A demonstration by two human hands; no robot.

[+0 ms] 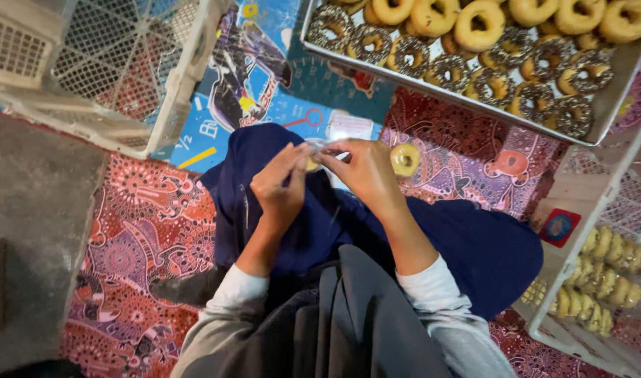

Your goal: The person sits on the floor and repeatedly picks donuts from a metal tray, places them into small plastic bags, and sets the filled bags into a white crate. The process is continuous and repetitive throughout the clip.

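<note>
My left hand (282, 183) and my right hand (362, 171) meet over my lap, both pinching a small clear plastic wrapper (319, 147) with a doughnut partly hidden inside it. My fingers cover most of the doughnut. A plain glazed doughnut (405, 159) lies on the patterned cloth just right of my right hand. Dark blue cloth (474, 245) drapes over my lap under both hands.
A metal tray (614, 105) at the top right holds several plain and sprinkle-covered doughnuts. A white plastic crate (579, 280) at the right holds several wrapped doughnuts. An upturned white crate (124, 77) stands at the top left. Bare concrete floor (33, 210) lies left of the cloth.
</note>
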